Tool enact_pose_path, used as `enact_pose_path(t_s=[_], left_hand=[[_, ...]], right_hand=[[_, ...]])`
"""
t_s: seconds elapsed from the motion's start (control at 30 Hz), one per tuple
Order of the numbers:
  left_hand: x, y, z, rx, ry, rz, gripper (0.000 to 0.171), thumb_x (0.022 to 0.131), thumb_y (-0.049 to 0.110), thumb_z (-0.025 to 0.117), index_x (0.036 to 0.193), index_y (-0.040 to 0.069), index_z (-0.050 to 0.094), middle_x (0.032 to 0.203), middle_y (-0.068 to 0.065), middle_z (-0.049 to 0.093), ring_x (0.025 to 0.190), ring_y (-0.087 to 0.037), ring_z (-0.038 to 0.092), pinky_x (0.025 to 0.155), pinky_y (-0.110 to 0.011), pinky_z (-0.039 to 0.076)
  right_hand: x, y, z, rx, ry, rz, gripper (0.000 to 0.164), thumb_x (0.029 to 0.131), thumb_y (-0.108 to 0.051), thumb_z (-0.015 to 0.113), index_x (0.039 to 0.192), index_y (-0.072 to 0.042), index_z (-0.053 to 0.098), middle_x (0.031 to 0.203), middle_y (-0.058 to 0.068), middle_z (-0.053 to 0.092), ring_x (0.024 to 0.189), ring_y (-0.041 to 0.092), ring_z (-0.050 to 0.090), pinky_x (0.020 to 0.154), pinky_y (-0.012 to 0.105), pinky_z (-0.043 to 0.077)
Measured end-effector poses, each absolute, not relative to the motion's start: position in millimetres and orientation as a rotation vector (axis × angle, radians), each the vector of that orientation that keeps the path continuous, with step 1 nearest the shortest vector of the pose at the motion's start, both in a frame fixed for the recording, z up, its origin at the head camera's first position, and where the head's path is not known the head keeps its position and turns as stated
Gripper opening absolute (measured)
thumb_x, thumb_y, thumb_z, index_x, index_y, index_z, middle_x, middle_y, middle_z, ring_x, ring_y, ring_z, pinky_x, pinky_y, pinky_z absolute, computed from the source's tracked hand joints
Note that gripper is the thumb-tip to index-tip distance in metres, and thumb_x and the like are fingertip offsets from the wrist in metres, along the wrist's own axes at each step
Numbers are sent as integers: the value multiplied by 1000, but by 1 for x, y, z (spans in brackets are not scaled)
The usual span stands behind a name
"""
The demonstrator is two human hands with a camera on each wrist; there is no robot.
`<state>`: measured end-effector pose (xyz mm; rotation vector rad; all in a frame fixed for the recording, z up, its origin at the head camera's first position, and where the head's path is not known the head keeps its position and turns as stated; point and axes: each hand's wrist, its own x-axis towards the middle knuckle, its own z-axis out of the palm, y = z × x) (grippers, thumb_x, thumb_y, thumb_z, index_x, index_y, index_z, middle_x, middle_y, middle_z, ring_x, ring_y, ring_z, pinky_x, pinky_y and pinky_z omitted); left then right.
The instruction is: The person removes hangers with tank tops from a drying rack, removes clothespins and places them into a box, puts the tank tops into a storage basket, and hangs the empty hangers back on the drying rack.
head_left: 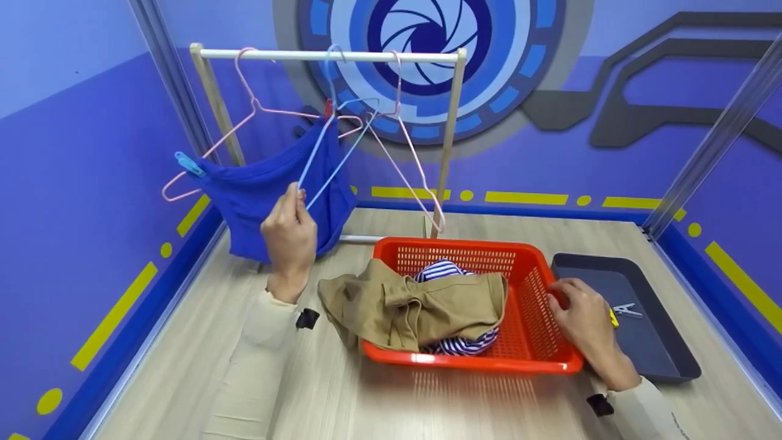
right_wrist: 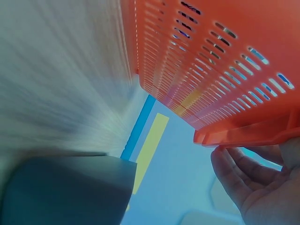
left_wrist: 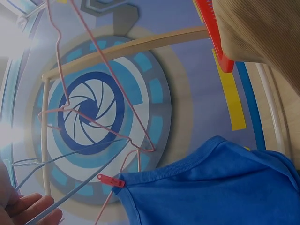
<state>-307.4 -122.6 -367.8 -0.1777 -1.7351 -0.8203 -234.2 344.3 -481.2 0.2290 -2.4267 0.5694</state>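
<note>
My left hand (head_left: 290, 232) pinches the lower end of a blue wire hanger (head_left: 319, 143). The hanger's hook overlaps the rod of a small rack (head_left: 293, 55) in the head view; I cannot tell whether it bears on it. Behind that hand, a blue garment (head_left: 269, 177) hangs from a pink hanger (head_left: 229, 135) by a light blue clip (head_left: 189, 164) and a red clip (left_wrist: 111, 181). My right hand (head_left: 583, 318) holds the right rim of a red basket (head_left: 470, 365). Khaki cloth (head_left: 440, 305) drapes over its left side, above a striped blue-and-white cloth (head_left: 443, 269).
Another pink hanger (head_left: 418, 159) hangs toward the rack's right end. A dark grey tray (head_left: 660, 342) lies right of the basket. In it are a pale clip (head_left: 627, 310) and a yellow item (head_left: 613, 318) partly behind my right hand. Blue walls enclose the tabletop.
</note>
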Motion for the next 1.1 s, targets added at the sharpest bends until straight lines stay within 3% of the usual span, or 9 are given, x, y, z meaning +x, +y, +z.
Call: enact_pose_path(t_s=[0.87, 1.1], left_hand=[[-323, -115, -345, -143, -1775, -826, 23, 99, 5, 54, 109, -10, 67, 88, -19, 72, 80, -32, 71, 73, -45, 57], [-327, -114, -346, -143, -1875, -756, 23, 100, 8, 51, 110, -5, 67, 84, -19, 68, 72, -41, 67, 63, -51, 53]], right_hand=[[-236, 345, -485, 245, -2399, 551, 16, 78, -3, 75, 93, 3, 72, 94, 19, 69, 81, 38, 67, 71, 55, 54], [-236, 345, -484, 237, -2407, 557, 16, 79, -3, 75, 93, 2, 72, 94, 18, 69, 80, 37, 67, 72, 55, 55]])
